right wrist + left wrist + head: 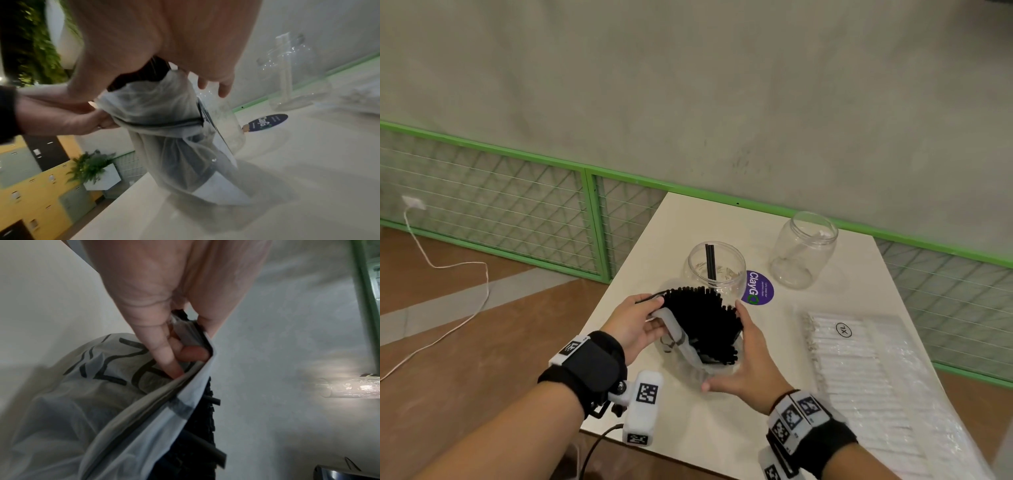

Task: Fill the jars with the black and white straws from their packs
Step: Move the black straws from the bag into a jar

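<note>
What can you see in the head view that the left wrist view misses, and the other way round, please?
Only the head view shows the white straw pack, the purple sticker and the right hand. Only the left wrist view shows the fingers of the left hand pinching the black straw pack at its printed edge. Both show the black straws.

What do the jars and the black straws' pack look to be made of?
Both jars, the near jar and the far jar, look like clear glossy plastic, possibly glass: see-through walls, threaded necks. The pack looks like thin frosted plastic film: it creases and drapes in the left hand, with the black straws showing through.
</note>
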Available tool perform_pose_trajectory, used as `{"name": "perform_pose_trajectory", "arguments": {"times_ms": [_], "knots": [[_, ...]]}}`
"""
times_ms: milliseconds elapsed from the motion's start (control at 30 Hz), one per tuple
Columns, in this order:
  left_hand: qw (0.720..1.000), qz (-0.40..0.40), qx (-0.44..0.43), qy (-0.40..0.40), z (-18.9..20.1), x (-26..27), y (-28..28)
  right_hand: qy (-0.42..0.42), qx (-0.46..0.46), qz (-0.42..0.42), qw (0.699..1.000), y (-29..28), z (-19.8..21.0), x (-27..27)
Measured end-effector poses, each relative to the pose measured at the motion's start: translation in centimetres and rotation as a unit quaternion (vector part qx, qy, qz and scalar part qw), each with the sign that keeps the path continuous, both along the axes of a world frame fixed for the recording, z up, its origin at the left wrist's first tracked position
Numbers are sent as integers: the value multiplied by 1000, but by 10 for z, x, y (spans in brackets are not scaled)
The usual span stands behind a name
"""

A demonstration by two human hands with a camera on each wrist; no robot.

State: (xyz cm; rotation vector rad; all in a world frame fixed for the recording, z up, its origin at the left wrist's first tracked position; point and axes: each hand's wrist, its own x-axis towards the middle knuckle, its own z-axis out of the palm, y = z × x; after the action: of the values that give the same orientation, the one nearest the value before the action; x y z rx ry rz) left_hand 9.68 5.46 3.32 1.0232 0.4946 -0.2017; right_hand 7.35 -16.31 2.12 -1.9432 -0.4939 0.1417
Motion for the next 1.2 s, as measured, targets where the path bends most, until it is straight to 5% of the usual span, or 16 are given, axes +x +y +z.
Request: {"name": "perform_pose_trajectory", "arguments": {"times_ms": [333, 600, 933, 1100, 1200], "knots": [[998, -60, -11, -31, 14, -6, 2, 1, -24, -136, 990, 5, -11, 35], [976, -110, 188, -28, 0, -16, 13, -51, -68, -108, 991, 3, -15, 37], [970, -72, 218, -76, -1, -14, 24, -67, -84, -87, 990, 3, -25, 34], [899, -157, 387, -133, 5, -7, 29, -83, -107, -52, 989, 4, -23, 30], [901, -172, 377, -131, 5, -2, 30, -78, -98, -55, 991, 3, -22, 29]]}}
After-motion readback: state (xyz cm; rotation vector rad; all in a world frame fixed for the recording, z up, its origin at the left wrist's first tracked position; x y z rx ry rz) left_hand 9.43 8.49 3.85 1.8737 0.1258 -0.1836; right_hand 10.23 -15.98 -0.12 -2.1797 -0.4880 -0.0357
